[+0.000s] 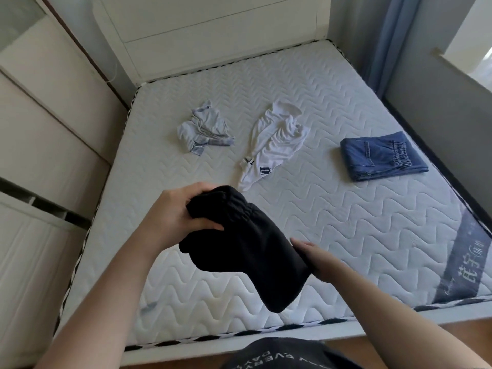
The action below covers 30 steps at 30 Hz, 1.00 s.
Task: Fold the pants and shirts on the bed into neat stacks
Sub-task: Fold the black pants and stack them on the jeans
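Holding the black pants (250,246) up over the near part of the mattress (346,209), we grip their gathered waistband with our left hand (178,217), fingers curled round the bunched cloth. Our right hand (316,259) lies against the lower right edge of the pants with the fingers straight, pressing the fabric from the side; the thumb is hidden behind the cloth. The pants hang in a rough fold, their lowest corner dangling toward the foot edge of the mattress, clear of it.

Beyond our hands a white shirt (274,142) lies crumpled mid-bed, and a pale rumpled shirt (205,129) sits to its left, apart from it. Folded blue jeans (380,155) rest near the right edge. Bare quilted surface spreads between these and around our hands.

A white headboard (213,30) closes the far end, pale cabinets (45,129) run along the left side, and a blue curtain (391,35) hangs at the far right corner.
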Motion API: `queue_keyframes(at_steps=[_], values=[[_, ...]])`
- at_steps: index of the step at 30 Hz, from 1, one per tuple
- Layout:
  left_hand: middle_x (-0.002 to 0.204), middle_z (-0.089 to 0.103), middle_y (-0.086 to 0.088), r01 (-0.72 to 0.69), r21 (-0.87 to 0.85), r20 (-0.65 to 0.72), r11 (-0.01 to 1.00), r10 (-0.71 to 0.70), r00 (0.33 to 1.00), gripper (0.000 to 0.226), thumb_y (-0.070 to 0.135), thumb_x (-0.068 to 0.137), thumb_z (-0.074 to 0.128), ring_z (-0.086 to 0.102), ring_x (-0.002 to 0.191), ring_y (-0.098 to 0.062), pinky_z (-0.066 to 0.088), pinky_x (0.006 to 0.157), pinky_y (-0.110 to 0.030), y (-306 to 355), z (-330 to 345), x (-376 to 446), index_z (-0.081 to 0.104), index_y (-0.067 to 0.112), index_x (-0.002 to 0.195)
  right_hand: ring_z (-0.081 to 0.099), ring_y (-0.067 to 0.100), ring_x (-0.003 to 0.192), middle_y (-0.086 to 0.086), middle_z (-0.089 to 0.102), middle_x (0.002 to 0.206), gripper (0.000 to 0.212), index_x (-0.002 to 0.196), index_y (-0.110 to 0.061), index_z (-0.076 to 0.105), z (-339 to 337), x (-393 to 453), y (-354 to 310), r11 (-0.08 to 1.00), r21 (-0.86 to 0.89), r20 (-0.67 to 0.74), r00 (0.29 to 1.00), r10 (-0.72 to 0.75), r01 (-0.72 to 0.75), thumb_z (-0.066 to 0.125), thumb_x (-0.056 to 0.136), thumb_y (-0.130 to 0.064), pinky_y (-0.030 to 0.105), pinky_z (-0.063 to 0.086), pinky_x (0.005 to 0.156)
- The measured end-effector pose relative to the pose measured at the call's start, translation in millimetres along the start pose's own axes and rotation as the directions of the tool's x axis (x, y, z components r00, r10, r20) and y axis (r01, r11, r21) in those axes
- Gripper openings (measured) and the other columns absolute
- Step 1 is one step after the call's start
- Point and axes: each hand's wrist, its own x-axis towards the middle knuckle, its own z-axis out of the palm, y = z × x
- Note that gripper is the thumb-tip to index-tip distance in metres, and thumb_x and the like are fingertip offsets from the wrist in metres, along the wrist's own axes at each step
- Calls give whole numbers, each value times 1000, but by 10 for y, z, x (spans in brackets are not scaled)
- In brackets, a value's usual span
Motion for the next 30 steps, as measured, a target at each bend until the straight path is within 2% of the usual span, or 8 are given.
queue_keyframes(at_steps=[7, 9, 12, 16, 18, 20, 23, 30], values=[[90, 69, 22, 121, -52, -96, 991, -126, 987, 50, 35, 61, 89, 64, 82, 4, 44, 68, -4, -290, 68, -23, 61, 59, 95, 62, 17, 86, -1, 66, 93, 49, 86, -23, 66, -323, -15, -105, 970, -226, -269, 963, 28, -92, 36, 98, -61, 34, 50, 80], [89, 69, 22, 136, -66, -115, 988, -143, 983, 48, 37, 61, 87, 64, 81, 6, 44, 67, -3, -355, 78, -25, 61, 59, 95, 60, 24, 102, 3, 63, 108, 58, 99, -17, 65, -422, 12, -72, 950, -278, -305, 951, 51, -140, 32, 96, -65, 38, 45, 93], [89, 69, 23, 156, -72, -129, 985, -164, 978, 55, 19, 66, 89, 63, 81, 7, 42, 68, -2, -461, 110, -22, 62, 58, 94, 53, 33, 122, 12, 57, 128, 73, 126, -7, 58, -515, 43, -36, 937, -292, -334, 939, 87, -190, 32, 94, -68, 45, 40, 106], [87, 70, 21, 195, -98, -135, 976, -207, 969, 54, 14, 67, 87, 63, 79, 8, 43, 68, -2, -551, 174, 0, 63, 56, 92, 62, 31, 106, 11, 67, 111, 65, 110, -10, 65, -604, 33, -30, 981, -167, -342, 939, 40, -103, 43, 91, -69, 47, 46, 101], [87, 69, 19, 238, -117, -129, 964, -252, 959, 50, 16, 69, 86, 63, 80, 7, 46, 69, -9, -586, 213, 9, 63, 54, 92, 67, 24, 91, 12, 70, 100, 51, 98, -14, 67, -640, -16, -51, 997, -80, -332, 943, -27, 0, 51, 92, -62, 40, 53, 85], [90, 69, 19, 295, -153, -116, 943, -314, 942, 45, 21, 70, 87, 63, 82, 6, 46, 73, -20, -621, 249, 6, 64, 52, 92, 67, 15, 88, 7, 70, 102, 36, 102, -18, 67, -678, -78, -80, 993, -2, -313, 943, -111, 117, 54, 95, -51, 29, 51, 75], [89, 70, 15, 365, -222, -69, 904, -388, 919, 38, 45, 60, 80, 65, 83, 0, 47, 73, -25, -706, 309, -28, 66, 43, 95, 63, 17, 109, 0, 66, 119, 30, 122, -25, 64, -798, -142, -118, 963, 133, -287, 939, -191, 236, 54, 98, -40, 31, 51, 91], [97, 71, 8, 459, -288, 67, 840, -461, 885, 48, 53, 60, 76, 67, 92, -10, 53, 79, -35, -1031, 593, -173, 66, 37, 104, 67, 13, 106, -1, 69, 119, 36, 121, -26, 66, -1230, -289, -164, 872, 376, -193, 947, -257, 313, 66, 85, -30, 31, 50, 88]])
